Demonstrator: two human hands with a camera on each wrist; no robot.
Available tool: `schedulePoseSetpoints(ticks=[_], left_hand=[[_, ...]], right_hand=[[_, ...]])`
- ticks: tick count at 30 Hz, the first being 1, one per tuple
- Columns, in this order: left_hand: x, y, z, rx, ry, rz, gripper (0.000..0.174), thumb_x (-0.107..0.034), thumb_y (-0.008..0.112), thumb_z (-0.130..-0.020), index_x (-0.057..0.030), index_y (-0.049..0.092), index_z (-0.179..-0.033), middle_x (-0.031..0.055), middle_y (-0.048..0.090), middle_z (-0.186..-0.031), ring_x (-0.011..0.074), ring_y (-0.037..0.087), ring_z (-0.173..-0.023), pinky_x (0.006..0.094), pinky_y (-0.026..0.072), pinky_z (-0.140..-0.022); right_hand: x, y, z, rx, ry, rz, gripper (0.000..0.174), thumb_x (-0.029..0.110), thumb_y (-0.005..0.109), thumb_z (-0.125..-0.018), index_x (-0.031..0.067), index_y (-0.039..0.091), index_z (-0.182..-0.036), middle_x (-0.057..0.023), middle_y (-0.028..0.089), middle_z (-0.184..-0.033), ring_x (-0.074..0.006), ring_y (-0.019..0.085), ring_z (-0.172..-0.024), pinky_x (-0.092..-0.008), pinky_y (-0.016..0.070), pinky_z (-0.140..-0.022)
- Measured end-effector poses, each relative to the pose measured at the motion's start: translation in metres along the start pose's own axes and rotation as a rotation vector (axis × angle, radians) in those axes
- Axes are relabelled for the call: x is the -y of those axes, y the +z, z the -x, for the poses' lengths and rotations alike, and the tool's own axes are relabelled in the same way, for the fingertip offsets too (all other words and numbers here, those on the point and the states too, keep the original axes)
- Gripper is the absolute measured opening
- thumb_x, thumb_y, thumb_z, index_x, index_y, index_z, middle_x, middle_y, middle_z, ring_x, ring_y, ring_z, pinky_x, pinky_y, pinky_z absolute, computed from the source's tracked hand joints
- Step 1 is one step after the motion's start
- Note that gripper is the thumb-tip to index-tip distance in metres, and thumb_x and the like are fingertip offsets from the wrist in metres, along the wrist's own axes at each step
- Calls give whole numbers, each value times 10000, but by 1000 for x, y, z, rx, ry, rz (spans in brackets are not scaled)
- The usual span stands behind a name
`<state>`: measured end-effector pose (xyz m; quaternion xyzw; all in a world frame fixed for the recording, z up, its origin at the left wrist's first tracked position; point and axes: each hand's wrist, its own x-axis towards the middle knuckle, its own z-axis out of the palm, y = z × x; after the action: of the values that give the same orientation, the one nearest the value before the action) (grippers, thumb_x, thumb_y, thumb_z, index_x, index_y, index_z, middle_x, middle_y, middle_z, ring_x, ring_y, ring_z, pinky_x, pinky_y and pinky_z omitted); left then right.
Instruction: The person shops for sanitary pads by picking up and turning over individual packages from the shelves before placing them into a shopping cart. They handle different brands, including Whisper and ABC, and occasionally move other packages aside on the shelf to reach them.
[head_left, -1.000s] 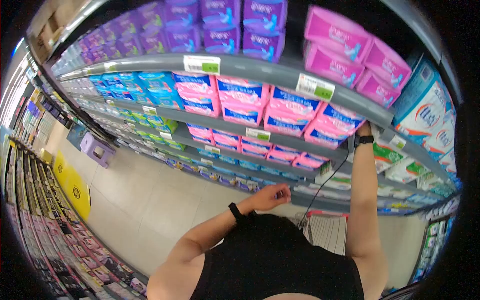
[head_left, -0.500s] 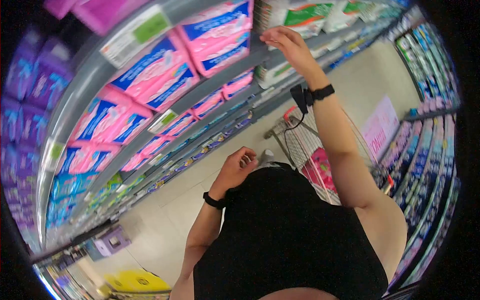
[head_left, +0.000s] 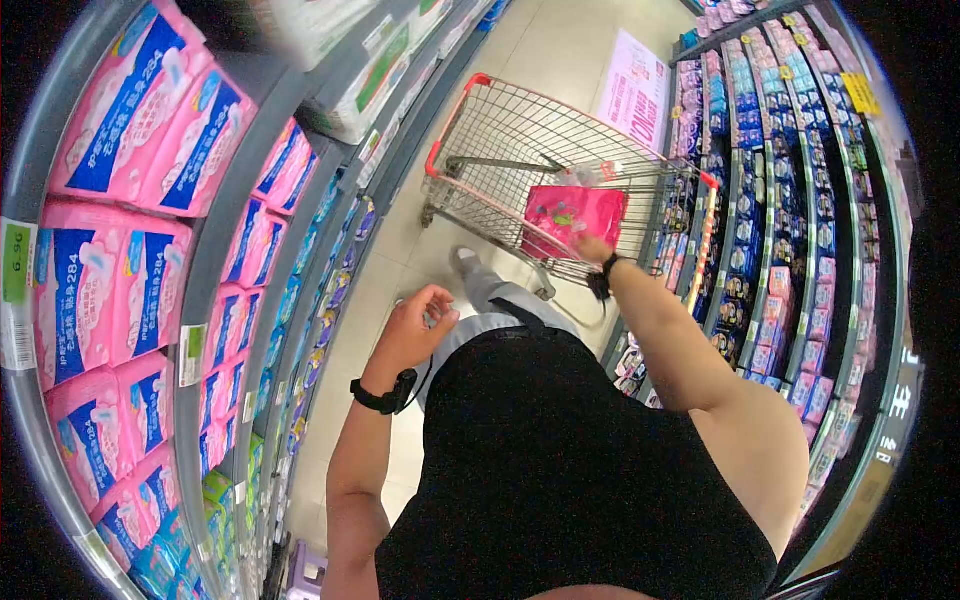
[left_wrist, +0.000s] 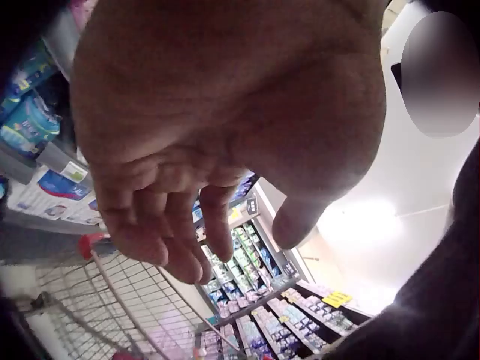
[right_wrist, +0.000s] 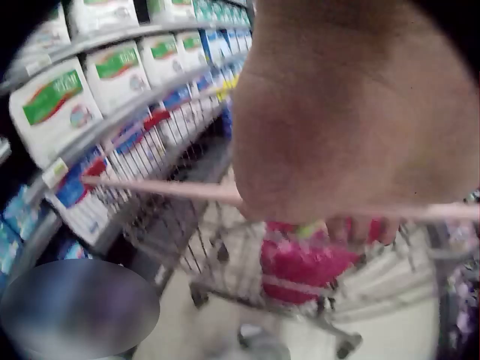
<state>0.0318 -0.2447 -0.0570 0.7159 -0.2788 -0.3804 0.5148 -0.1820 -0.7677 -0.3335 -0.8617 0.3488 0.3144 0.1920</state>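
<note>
My right hand (head_left: 594,250) is at the near side rim of a wire shopping cart (head_left: 433,158), beside a bright pink package (head_left: 606,210) lying in it. In the right wrist view the palm (right_wrist: 352,112) covers part of the pink rail (right_wrist: 165,187), and the fingers (right_wrist: 360,227) curl over it, showing on its far side. My left hand (head_left: 415,325) hangs in front of my body, fingers loosely bent, with nothing in them. Its palm and fingers fill the upper part of the left wrist view.
Shelves with pink packs (head_left: 150,290) and white packs (head_left: 365,110) run along the left. A shelf rack (head_left: 760,200) stands on the right, past a pink sign (head_left: 635,90). Tiled floor (head_left: 540,40) lies between. A purple stool (head_left: 305,575) is at the lower left.
My view has swung right, from the shelves toward the cart. My right hand has left the shelf and come down to the cart's rim. The left hand stays by my body.
</note>
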Motion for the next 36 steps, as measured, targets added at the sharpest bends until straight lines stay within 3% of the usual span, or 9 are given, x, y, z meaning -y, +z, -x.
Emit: schedulePoseSetpoints(ticks=[2,5,17,18,20,22,23,31,36], left_hand=[[-11,1,-3,-39,39,-42,274,-239,722,-893,-43,626,-1058,76,676,-893,196,639,-795,335,514,-724],[-18,10,-3,-111,38,-52,266,-235,717,-895,-49,629,-1063,62,674,-886,177,631,-788,315,495,-705],[-28,152,22,-242,-103,-37,248,-194,717,-907,-49,630,-1089,38,670,-896,127,621,-799,275,493,-688],[-31,170,24,-250,-127,-19,255,-193,722,-903,-48,628,-1092,54,673,-918,136,627,-820,294,508,-711],[-15,217,28,-318,-98,23,268,-204,730,-899,-46,623,-1087,68,668,-927,150,626,-826,314,517,-727],[-13,262,34,-364,-16,-23,294,-244,733,-905,-45,611,-1084,75,644,-920,184,615,-828,336,524,-750],[-23,280,40,-326,-116,-42,285,-252,715,-918,-51,623,-1096,89,673,-998,201,655,-929,350,532,-836],[-52,400,104,-506,-74,-148,383,-370,657,-947,-70,573,-1170,138,637,-1030,298,636,-904,403,520,-791],[-45,418,139,-669,-153,-88,371,-352,666,-947,-49,573,-1140,132,645,-1058,293,639,-936,408,515,-802]], right_hand=[[8,11,101,-110,-20,88,697,629,521,-935,42,547,-1308,-280,638,-1233,-423,611,-1171,-516,467,-996],[64,-2,142,-296,85,81,632,561,633,-890,93,548,-1306,-222,645,-1237,-406,606,-1175,-519,467,-988],[137,-11,65,-220,-496,-115,465,371,658,-894,-11,568,-1143,-282,656,-1121,-442,631,-1077,-510,504,-923],[139,-9,68,-273,-496,-170,408,349,621,-907,-6,573,-1102,-287,661,-1000,-453,644,-946,-539,511,-837],[124,0,57,-220,-519,-156,346,318,537,-978,8,579,-1125,-301,675,-1014,-444,667,-980,-555,523,-839],[97,30,15,-406,-774,-126,323,269,465,-1010,16,596,-1160,-251,698,-937,-456,679,-899,-548,541,-738],[97,15,29,-377,-819,-130,315,266,459,-1016,24,621,-1138,-258,693,-944,-462,674,-906,-541,533,-734],[70,33,15,-325,-1137,-192,272,238,516,-1008,-16,610,-1035,-260,641,-844,-494,625,-842,-533,497,-722],[67,29,75,44,-858,-31,342,213,611,-909,-31,583,-1148,-284,662,-992,-464,644,-947,-497,508,-805]])
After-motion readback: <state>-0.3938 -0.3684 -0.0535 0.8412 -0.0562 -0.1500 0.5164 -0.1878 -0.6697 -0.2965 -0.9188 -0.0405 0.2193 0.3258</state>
